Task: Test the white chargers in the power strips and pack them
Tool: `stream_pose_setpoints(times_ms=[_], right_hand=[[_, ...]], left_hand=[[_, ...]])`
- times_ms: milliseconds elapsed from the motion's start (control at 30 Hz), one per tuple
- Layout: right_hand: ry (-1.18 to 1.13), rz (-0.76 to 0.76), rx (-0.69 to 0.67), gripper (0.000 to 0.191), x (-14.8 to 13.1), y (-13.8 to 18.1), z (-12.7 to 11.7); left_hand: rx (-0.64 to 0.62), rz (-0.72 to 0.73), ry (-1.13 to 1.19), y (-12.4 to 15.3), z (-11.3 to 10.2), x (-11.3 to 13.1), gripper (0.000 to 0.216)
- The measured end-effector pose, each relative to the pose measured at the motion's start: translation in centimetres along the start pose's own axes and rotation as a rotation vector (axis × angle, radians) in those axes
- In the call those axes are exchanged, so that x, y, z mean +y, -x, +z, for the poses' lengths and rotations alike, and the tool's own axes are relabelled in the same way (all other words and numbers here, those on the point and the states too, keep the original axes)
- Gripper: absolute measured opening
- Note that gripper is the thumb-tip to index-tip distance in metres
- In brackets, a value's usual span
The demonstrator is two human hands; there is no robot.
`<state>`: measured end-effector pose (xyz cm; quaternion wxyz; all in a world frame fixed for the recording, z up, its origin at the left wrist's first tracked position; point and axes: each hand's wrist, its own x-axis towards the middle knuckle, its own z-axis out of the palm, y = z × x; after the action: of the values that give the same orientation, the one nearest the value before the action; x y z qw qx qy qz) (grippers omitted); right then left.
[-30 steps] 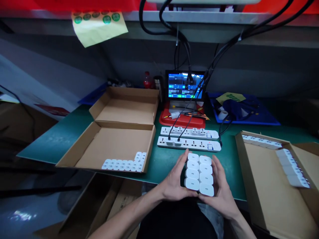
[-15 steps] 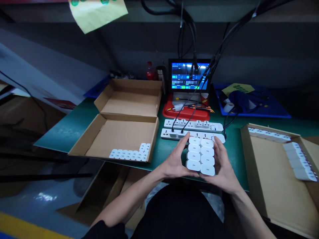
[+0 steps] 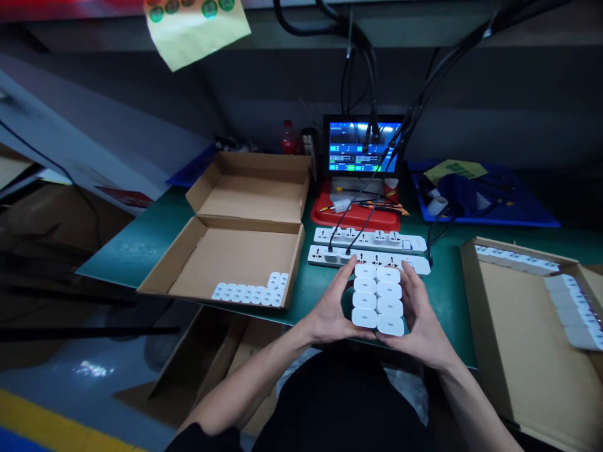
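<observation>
Between my two hands I hold a block of several white charger plugs (image 3: 377, 298), set in two columns with their port faces up. My left hand (image 3: 330, 309) presses the block's left side, thumb and fingers wrapped along it. On the other side my right hand (image 3: 423, 320) grips in the same way. Behind the block, two white power strips (image 3: 325, 254) lie on the green table. More white chargers (image 3: 247, 294) stand in rows along the near right corner of the open cardboard box (image 3: 226, 251) at left.
Another cardboard box (image 3: 516, 339) at right holds chargers (image 3: 572, 311) along its far and right sides. Behind the strips are a red tray (image 3: 325, 216) and a lit screen (image 3: 362, 147). Black cables (image 3: 372, 63) hang from the shelf. A blue tray (image 3: 532, 210) lies at back right.
The whole view has shifted slightly, so the scene sits a little lower and further right. The charger block has tilted slightly between my hands, which keep their grip.
</observation>
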<state>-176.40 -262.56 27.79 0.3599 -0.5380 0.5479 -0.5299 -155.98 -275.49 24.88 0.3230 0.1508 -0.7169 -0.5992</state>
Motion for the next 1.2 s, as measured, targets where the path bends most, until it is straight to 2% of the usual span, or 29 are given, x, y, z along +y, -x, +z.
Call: stream_pose_setpoints(times_ms=[200,333,433,533,633,767,833,933,1000,1100,1200], right_hand=[[-0.026,-0.021,0.038,0.123,0.5,-0.2,-0.4],[-0.156,0.018,0.175,0.122,3.2,-0.7,0.4],[-0.223,0.073,0.192,0.120,5.6,-0.6,2.8],[-0.152,0.091,0.079,0.114,6.5,0.1,6.1],[-0.083,0.092,-0.036,0.107,6.0,1.0,9.6],[-0.347,0.176,-0.291,0.112,5.1,2.0,13.7],[-0.452,0.213,-0.425,0.113,4.7,2.2,14.4],[-0.444,0.209,-0.504,0.117,3.5,2.3,12.1],[-0.312,0.144,-0.396,0.116,2.3,2.2,8.6],[0.243,-0.030,-0.132,0.101,0.7,1.8,1.9],[0.836,-0.094,-0.079,0.096,0.8,1.4,-3.4]], left_hand=[[0.007,0.033,0.007,0.5,-0.8,0.2,0.149],[0.161,0.065,-0.016,0.7,-3.1,0.8,0.142],[0.290,0.123,-0.012,0.7,-4.9,1.0,0.138],[0.396,0.147,-0.017,0.6,-6.0,0.9,0.135],[0.473,0.152,-0.019,0.2,-6.3,0.7,0.134],[0.490,0.154,-0.008,-0.8,-6.5,1.0,0.132],[0.489,0.165,-0.016,-1.2,-6.9,1.5,0.132],[0.482,0.173,-0.052,-1.1,-7.7,2.4,0.134],[0.442,0.149,-0.094,-0.6,-7.8,2.8,0.134],[0.275,0.065,-0.241,0.1,-6.3,2.4,0.128],[0.000,0.001,-0.527,-0.1,-3.0,1.2,0.129]])
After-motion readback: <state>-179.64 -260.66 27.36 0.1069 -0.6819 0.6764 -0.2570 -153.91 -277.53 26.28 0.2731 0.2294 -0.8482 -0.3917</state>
